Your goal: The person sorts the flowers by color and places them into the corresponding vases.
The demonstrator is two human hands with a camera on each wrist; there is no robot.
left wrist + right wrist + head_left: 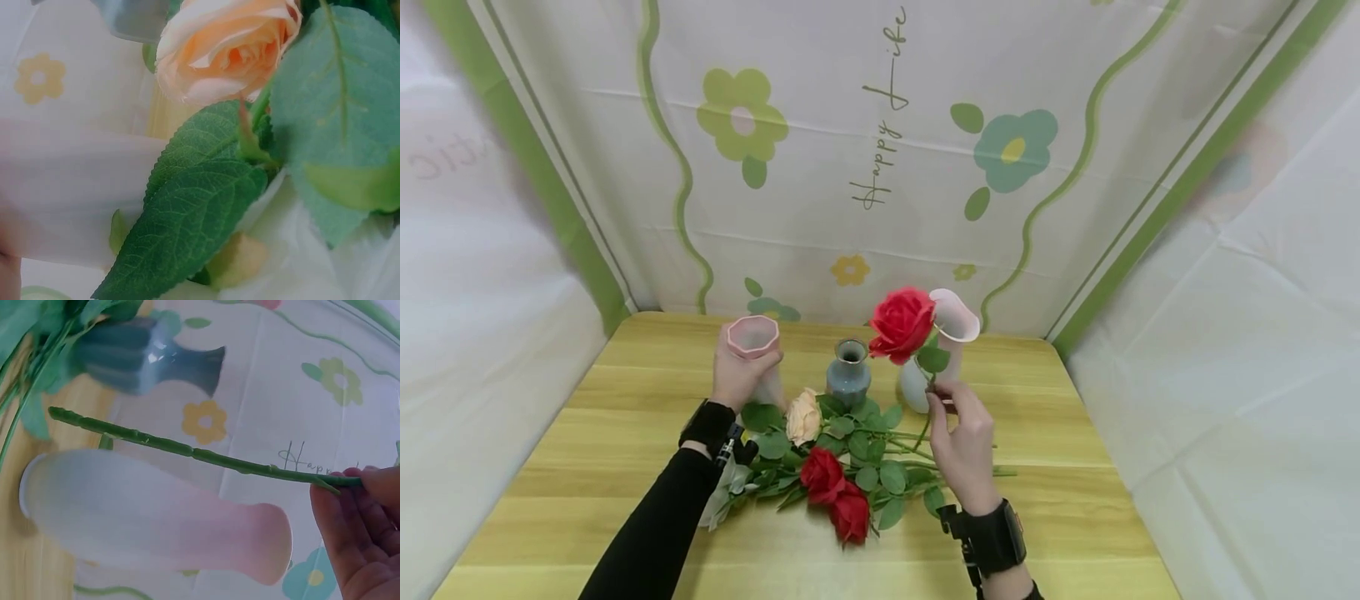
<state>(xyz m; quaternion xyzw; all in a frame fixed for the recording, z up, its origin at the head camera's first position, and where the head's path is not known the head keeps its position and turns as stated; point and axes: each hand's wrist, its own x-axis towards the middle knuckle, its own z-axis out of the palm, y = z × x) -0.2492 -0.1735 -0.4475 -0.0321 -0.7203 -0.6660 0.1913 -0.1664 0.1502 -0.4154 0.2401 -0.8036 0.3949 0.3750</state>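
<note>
On the left of the head view, my left hand [735,379] grips a pink-and-white vase with a faceted rim [771,389], which stands upright. My right hand [964,446] pinches the stem of a red rose [902,325] between thumb and fingers, bloom up. In the right wrist view its green stem [194,452] runs down from the fingertips, its lower end free. Behind it stands a flared white-to-pink vase [162,509], overlapped by the rose in the head view. A blue-grey vase [848,382] stands between the two hands.
A heap of flowers lies across the wooden table [1060,500]: a peach rose [804,417], two red roses [823,477], a white flower [722,498] and leafy stems [892,477]. A printed cloth [820,208] hangs behind, with white cloth sides left and right.
</note>
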